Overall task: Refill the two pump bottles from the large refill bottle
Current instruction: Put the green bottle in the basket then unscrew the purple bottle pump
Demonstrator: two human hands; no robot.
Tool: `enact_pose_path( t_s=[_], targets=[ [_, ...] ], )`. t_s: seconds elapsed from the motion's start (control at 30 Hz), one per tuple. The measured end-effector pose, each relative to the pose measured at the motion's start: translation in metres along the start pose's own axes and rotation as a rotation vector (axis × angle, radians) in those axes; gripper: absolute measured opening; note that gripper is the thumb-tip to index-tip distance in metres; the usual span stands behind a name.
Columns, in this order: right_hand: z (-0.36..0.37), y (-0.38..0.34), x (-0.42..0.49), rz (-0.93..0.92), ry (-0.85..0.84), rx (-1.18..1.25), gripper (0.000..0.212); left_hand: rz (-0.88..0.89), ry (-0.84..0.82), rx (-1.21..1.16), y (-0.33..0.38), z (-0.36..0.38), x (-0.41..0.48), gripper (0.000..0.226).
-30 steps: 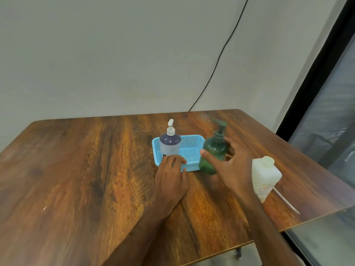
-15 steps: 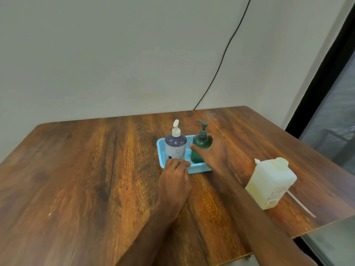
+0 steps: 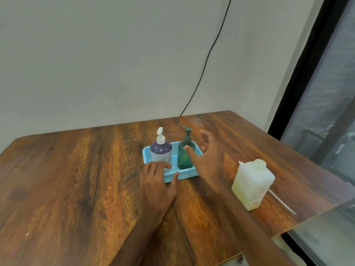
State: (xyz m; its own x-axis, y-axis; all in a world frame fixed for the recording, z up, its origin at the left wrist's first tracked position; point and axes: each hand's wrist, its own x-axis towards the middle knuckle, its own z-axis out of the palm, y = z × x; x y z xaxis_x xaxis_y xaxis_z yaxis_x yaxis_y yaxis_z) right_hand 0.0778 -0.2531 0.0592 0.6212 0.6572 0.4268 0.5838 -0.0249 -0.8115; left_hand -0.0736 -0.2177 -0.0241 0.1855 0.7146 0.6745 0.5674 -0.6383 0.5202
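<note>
A wooden table (image 3: 76,179) with a dark, strongly grained brown top fills the lower part of the view. On it stands a small light blue basket (image 3: 183,174) with perforated walls. A thin white stick (image 3: 282,202), perhaps a straw, lies on the table near the right edge. Behind the table is a plain pale wall (image 3: 96,64), and a black cable (image 3: 207,60) runs down it. At right is a dark window frame (image 3: 299,73).

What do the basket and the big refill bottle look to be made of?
Basket: light blue moulded plastic, likely, given its perforated mesh walls. Refill bottle: translucent whitish plastic, matte, with pale contents faintly showing through.
</note>
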Motion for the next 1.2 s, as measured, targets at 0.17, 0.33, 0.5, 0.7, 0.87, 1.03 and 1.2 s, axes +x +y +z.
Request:
enact_pose_path(
  t_s=[0.17,0.33,0.5,0.7,0.87,1.03,1.2],
  targets=[
    [-0.012,-0.018,-0.008,-0.093,0.054,0.111,0.038,-0.087,0.080,-0.019,-0.005,0.002,0.002,0.059],
    [-0.004,-0.020,-0.011,-0.125,-0.106,0.151,0.044,-0.224,-0.006,-0.081,-0.010,-0.002,0.009,0.095],
    [0.019,-0.020,-0.013,-0.089,-0.314,0.093,0.069,-0.310,-0.242,-0.079,-0.022,-0.002,0.011,0.126],
    [0.053,-0.022,-0.008,0.008,-0.415,-0.031,0.099,-0.392,-0.315,-0.130,-0.012,0.005,-0.001,0.124],
    [0.075,-0.023,-0.001,0.019,-0.343,-0.030,0.067,-0.407,-0.305,-0.128,-0.015,0.006,0.002,0.127],
    [0.058,-0.025,-0.004,-0.056,-0.261,0.030,0.059,-0.404,-0.303,-0.159,-0.009,0.009,0.002,0.129],
    [0.015,-0.044,-0.010,-0.152,-0.144,0.102,0.063,-0.259,-0.104,-0.187,-0.001,0.004,0.004,0.128]
  ],
)
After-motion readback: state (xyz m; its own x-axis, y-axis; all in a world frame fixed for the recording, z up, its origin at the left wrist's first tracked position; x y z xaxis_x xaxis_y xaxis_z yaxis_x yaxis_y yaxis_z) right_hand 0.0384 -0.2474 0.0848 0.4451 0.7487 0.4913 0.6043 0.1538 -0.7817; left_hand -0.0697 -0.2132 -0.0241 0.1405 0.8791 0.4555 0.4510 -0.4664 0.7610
